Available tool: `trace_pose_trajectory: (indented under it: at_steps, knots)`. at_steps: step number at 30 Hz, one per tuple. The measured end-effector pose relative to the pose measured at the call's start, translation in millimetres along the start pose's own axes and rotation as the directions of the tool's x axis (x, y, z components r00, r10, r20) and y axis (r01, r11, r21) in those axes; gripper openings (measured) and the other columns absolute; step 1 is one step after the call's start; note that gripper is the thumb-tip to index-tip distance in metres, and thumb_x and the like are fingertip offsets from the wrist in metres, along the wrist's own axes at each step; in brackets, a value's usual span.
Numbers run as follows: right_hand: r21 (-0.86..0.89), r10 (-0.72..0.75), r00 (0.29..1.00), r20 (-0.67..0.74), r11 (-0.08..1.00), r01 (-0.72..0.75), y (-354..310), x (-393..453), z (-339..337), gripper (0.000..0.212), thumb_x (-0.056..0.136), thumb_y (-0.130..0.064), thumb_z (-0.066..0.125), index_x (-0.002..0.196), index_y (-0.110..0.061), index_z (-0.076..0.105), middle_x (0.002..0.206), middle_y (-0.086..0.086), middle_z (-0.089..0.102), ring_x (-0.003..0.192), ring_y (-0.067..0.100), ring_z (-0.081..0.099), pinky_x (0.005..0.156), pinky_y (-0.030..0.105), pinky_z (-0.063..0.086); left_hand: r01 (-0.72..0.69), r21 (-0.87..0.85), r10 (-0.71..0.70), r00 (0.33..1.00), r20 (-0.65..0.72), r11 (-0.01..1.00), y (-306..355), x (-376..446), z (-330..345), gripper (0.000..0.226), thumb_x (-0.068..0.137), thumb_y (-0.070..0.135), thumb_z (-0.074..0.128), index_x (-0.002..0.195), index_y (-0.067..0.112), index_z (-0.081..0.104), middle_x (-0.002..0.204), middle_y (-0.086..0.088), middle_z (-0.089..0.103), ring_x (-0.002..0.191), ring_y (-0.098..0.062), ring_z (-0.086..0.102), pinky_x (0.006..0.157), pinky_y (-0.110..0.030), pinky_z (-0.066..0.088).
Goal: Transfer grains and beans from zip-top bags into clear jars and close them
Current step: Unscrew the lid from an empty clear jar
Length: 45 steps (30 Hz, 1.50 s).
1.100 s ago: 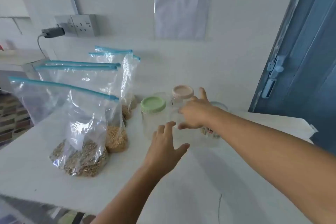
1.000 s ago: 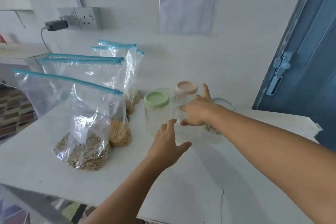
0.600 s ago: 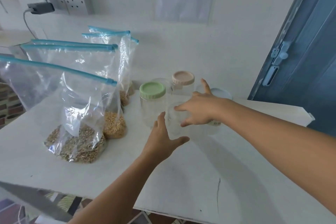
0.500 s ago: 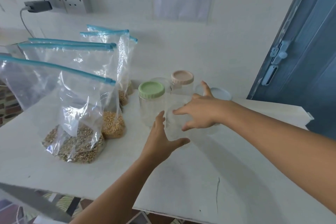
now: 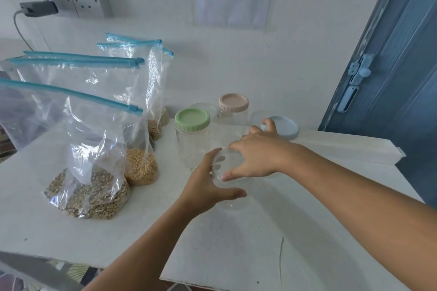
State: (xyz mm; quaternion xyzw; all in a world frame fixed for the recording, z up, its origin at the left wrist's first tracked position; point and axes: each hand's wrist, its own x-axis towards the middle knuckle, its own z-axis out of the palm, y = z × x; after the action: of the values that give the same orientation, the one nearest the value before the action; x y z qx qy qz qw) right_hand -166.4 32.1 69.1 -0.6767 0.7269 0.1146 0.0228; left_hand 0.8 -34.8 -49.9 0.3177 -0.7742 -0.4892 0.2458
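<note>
Altogether five bags (image 5: 89, 149), about five jars (image 5: 192, 142); both hands (image 5: 257, 158) hold one.

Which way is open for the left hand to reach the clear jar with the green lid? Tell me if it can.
Probably yes. The left hand grips the clear lidless jar just in front of the clear jar with the green lid; nothing stands between them, though it must let go first. The right hand lies further right.

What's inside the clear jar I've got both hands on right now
Nothing shows inside the clear jar; through its clear top it looks empty. The left hand and right hand cover its sides, so its lower part is partly hidden.
</note>
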Motion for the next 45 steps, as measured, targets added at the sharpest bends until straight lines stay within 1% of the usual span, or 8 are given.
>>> trace_pose_trajectory:
  at_steps: [13,18,21,27,34,38,42,45]
  knots:
    - [0.113,-0.036,0.999,0.028,0.993,0.033,5,2,2,0.098,0.066,-0.089,0.064,0.146,-0.035,0.042,0.132,-0.010,0.051,0.130,0.017,0.042,0.113,0.047,0.014,-0.016,0.033,0.017,1.000,-0.021,0.999,-4,8,2,0.109,0.048,0.055,0.100,0.141,0.047,0.045,0.133,0.027,0.058,0.125,0.005,0.054,0.103,-0.030,0.049]
    - [-0.020,-0.043,0.999,0.029,0.999,0.044,-1,0,-3,0.101,0.070,-0.094,0.053,0.146,-0.029,0.044,0.138,-0.001,0.055,0.136,0.021,0.040,0.117,0.052,0.009,-0.017,0.022,0.017,1.000,-0.007,1.000,-4,9,1,0.107,0.053,0.051,0.101,0.142,0.048,0.043,0.136,0.026,0.057,0.127,0.005,0.054,0.102,-0.027,0.047]
    - [-0.067,0.015,1.000,0.016,0.998,-0.014,-10,-1,-3,0.102,0.068,-0.101,0.041,0.130,-0.021,0.058,0.124,0.003,0.062,0.128,0.024,0.043,0.115,0.053,0.011,-0.021,0.014,0.020,1.000,0.019,1.000,-5,9,0,0.108,0.055,0.049,0.102,0.146,0.046,0.043,0.140,0.024,0.056,0.130,0.001,0.055,0.106,-0.030,0.048]
    - [-0.079,0.019,0.999,-0.046,0.997,-0.022,-14,7,-1,0.081,0.067,-0.096,0.049,0.098,-0.022,0.061,0.095,-0.004,0.061,0.103,0.021,0.043,0.100,0.048,0.021,-0.006,-0.010,0.006,1.000,0.019,1.000,-6,12,0,0.110,0.048,0.053,0.102,0.144,0.045,0.048,0.136,0.022,0.061,0.127,-0.005,0.060,0.109,-0.045,0.052]
    - [-0.077,-0.082,0.996,-0.019,0.994,0.080,-4,13,-5,0.080,0.062,-0.095,0.055,0.104,-0.028,0.058,0.099,-0.009,0.059,0.107,0.018,0.046,0.103,0.047,0.025,-0.023,-0.008,0.023,1.000,-0.003,1.000,-7,13,4,0.108,0.049,0.050,0.103,0.142,0.045,0.049,0.133,0.022,0.062,0.124,-0.001,0.059,0.106,-0.035,0.052]
    - [-0.081,-0.154,0.987,0.032,0.984,0.157,0,13,-9,0.085,0.062,-0.090,0.062,0.126,-0.035,0.055,0.114,-0.011,0.059,0.118,0.016,0.041,0.105,0.046,0.022,-0.021,-0.023,0.021,1.000,0.017,1.000,-6,13,3,0.107,0.052,0.043,0.104,0.143,0.045,0.047,0.137,0.023,0.059,0.128,0.000,0.056,0.107,-0.027,0.049]
    - [-0.098,-0.060,0.995,0.083,0.993,0.068,0,6,-12,0.098,0.068,-0.101,0.039,0.136,-0.033,0.057,0.133,0.001,0.056,0.128,0.023,0.034,0.110,0.049,0.018,-0.015,-0.033,0.016,0.999,0.035,0.999,-7,13,3,0.108,0.054,0.046,0.103,0.145,0.044,0.047,0.139,0.020,0.059,0.131,-0.004,0.057,0.110,-0.034,0.050]
    - [-0.140,0.047,0.996,0.079,0.990,-0.036,-7,4,-11,0.107,0.068,-0.105,0.023,0.113,-0.020,0.070,0.115,0.003,0.061,0.113,0.023,0.037,0.105,0.049,0.019,-0.004,-0.035,0.006,0.999,0.043,0.999,-8,12,4,0.108,0.053,0.049,0.102,0.145,0.046,0.046,0.138,0.021,0.061,0.129,-0.005,0.059,0.109,-0.042,0.053]
